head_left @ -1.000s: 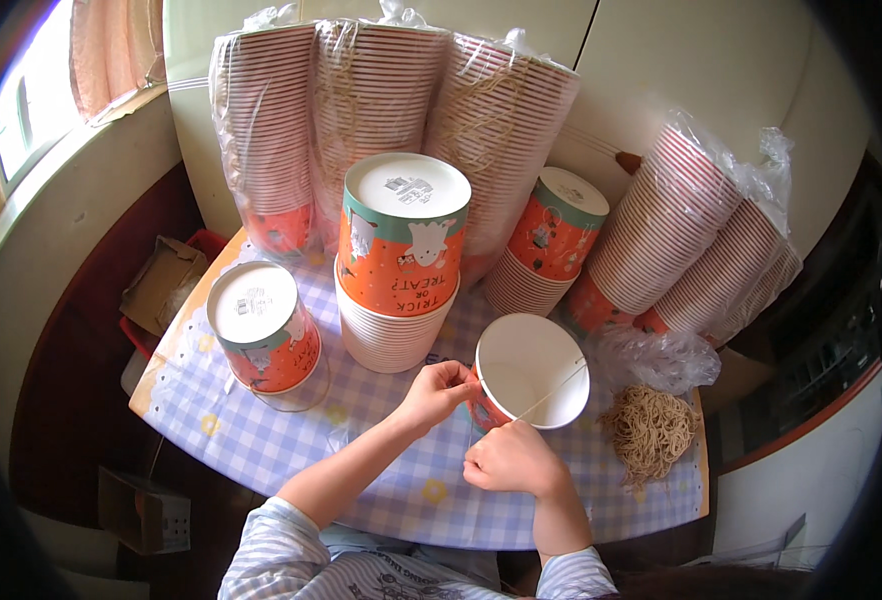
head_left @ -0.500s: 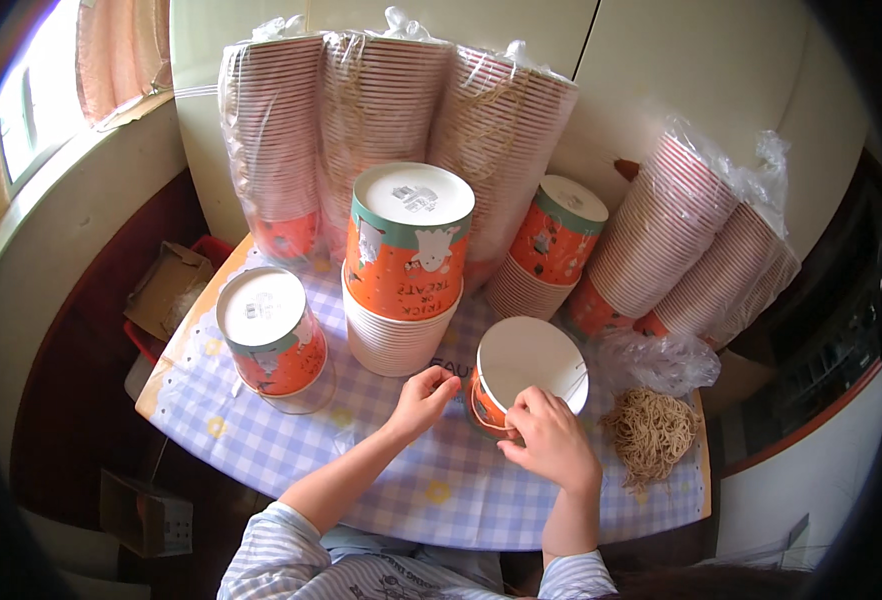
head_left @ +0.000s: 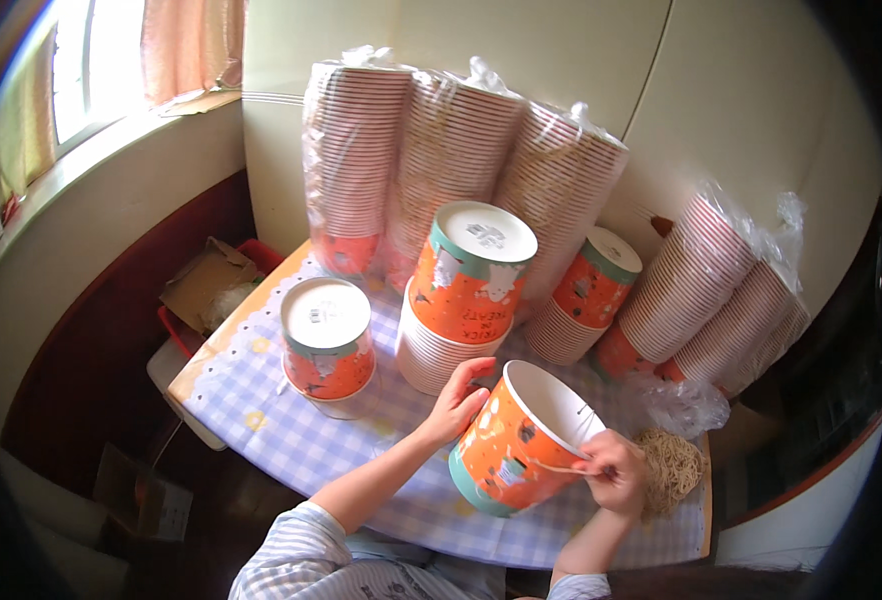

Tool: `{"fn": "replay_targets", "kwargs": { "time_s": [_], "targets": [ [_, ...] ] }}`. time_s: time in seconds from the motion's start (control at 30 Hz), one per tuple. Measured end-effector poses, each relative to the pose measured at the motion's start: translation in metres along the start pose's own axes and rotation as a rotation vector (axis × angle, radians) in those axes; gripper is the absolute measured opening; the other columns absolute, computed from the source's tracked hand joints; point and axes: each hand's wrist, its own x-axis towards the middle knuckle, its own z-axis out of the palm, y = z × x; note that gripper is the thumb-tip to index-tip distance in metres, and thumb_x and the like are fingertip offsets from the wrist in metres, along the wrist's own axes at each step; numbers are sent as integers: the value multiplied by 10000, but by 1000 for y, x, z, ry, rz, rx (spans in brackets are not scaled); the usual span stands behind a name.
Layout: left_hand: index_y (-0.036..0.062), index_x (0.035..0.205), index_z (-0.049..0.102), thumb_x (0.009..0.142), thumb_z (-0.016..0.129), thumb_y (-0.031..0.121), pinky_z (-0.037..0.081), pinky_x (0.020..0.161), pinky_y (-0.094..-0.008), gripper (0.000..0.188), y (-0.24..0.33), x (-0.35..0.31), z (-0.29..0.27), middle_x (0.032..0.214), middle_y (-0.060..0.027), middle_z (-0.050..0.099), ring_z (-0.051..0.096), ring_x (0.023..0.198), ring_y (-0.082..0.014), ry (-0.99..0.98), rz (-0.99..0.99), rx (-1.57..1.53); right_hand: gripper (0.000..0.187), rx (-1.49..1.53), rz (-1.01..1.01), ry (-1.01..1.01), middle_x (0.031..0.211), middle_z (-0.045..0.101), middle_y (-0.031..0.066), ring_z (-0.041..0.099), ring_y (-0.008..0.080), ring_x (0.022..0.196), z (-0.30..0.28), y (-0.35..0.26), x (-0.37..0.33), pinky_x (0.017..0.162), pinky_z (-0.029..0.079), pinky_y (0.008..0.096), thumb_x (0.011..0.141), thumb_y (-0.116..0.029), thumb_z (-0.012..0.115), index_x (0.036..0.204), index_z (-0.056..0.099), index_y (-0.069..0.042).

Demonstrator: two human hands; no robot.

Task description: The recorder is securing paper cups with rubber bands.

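Note:
An orange paper bucket point(head_left: 501, 455) with a green base band and white inside is tilted over the tablecloth, its mouth toward the upper right. My left hand point(head_left: 458, 405) is curled against its left side, thumb and fingers near the rim, gripping it. On the other side, my right hand point(head_left: 616, 474) is closed around a thin beige cord point(head_left: 559, 467) that runs across the bucket's outside just below the rim. A short dark line, like a wire or cord end, shows inside the rim. A tangled heap of beige cords point(head_left: 673, 472) lies beside my right hand.
An upside-down bucket stack point(head_left: 466, 310) stands behind the held bucket. Another upturned bucket point(head_left: 328, 345) is at left, a smaller stack point(head_left: 591, 290) behind. Tall plastic-wrapped stacks point(head_left: 356, 160) line the back; wrapped stacks point(head_left: 681, 270) lean at right beside crumpled plastic point(head_left: 686, 402).
The bucket has been lifted from standing on the table and tipped. My left hand has moved onto its side, and my right hand has drawn the cord outward. The view has shifted.

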Motion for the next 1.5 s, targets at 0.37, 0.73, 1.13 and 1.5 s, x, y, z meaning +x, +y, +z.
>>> {"fn": "replay_targets", "kwargs": {
  "time_s": [0.37,0.73,1.13,1.5],
  "targets": [
    [45,1068,475,918,434,227,439,780,-248,239,119,-55,-61,976,-19,556,537,902,-100,83,-49,-282,264,1268,319,284,855,545,72,524,142,772,91,27,41,670,447,260,787,-110,644,772,381,-117],
    [-21,1063,515,873,444,121,504,728,-302,248,194,-32,-141,956,-119,590,591,835,-188,549,-75,-267,158,1554,433,168,726,483,18,519,143,670,156,31,94,718,447,284,790,13,530,814,422,-99],
    [3,1003,533,870,389,15,503,648,-293,197,158,-23,-241,879,-110,598,595,725,-185,544,-203,-212,776,466,519,-171,934,524,97,518,161,723,243,47,90,641,434,282,660,-287,746,1259,329,-23],
    [40,1051,547,854,480,115,475,607,-224,222,137,-29,-264,868,-49,598,560,714,-96,731,-405,229,969,123,430,-190,1201,447,196,485,329,1060,290,69,82,863,423,391,582,-356,761,1311,233,1]
  ]
}}
